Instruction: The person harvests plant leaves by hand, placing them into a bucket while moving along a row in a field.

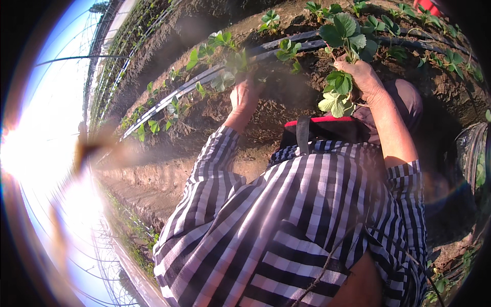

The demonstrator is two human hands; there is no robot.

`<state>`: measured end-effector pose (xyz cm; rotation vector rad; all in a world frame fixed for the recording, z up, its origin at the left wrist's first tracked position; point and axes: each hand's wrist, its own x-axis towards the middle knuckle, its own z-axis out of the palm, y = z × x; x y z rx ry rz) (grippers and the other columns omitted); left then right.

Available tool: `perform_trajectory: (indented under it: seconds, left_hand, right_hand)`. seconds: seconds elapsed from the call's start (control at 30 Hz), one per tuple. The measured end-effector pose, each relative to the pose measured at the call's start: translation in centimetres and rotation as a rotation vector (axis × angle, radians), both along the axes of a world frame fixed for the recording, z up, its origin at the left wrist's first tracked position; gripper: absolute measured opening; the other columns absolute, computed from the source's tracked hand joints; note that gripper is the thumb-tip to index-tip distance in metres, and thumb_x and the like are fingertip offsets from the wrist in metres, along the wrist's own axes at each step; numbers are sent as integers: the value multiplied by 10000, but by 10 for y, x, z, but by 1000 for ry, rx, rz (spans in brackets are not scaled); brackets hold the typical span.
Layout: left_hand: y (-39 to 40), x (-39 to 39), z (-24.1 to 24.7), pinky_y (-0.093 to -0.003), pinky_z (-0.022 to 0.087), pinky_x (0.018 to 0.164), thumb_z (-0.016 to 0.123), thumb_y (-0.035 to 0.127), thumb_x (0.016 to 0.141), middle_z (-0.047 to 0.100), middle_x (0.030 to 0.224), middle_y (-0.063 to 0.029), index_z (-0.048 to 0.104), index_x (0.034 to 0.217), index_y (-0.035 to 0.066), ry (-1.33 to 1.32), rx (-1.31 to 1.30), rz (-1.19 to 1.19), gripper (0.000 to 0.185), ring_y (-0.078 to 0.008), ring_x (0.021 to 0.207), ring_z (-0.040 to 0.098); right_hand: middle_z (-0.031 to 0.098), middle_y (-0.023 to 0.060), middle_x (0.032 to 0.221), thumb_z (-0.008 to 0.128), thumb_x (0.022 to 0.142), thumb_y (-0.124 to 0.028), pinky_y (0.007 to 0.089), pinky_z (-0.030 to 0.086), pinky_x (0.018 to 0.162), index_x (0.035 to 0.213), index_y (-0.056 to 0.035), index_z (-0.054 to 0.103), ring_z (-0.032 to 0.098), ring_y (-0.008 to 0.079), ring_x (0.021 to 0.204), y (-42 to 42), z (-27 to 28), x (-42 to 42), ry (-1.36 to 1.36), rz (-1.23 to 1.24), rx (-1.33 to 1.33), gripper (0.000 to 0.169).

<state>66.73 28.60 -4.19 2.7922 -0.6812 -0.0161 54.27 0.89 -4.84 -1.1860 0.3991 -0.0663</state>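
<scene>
My right hand [358, 75] is closed around the stems of leafy strawberry plants [345, 32]; some leaves stand above the fist and paler leaves [337, 101] hang below it. My left hand [245, 94] reaches to the raised soil bed beside the black drip lines. Strawberry leaves [232, 69] show at its fingertips, but glare and blur hide the fingers, so its grip cannot be made out. Between and beyond the hands, a small strawberry plant [288, 51] grows by the drip lines [307, 41].
More young strawberry plants [270, 21] line the bed. A dark bag or apron with a red edge [330, 119] lies at my waist. A red container [429, 7] shows at the top right. Hoops of a tunnel frame and strong sun are at the left.
</scene>
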Motion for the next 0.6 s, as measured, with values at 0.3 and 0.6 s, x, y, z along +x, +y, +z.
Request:
perform_trajectory:
  seconds: [0.3, 0.6]
  left_hand:
    - [24, 4, -19, -368, 468, 740, 616, 168, 796, 520, 1065, -93, 621, 886, 30, -161, -19, -25, 165, -265, 920, 557]
    - [-102, -64, 28, -342, 468, 799, 639, 105, 774, 508, 1078, -137, 618, 939, 3, 13, -546, -373, 196, -280, 945, 538]
  right_hand:
    - [540, -17, 789, 659, 763, -214, 226, 439, 626, 910, -79, 557, 518, 76, 689, 1, -2, -2, -18, 16, -20, 224]
    - [584, 34, 976, 704, 751, -313, 262, 435, 788, 1045, -51, 592, 531, 122, 883, 10, 11, -2, -13, 209, -101, 409]
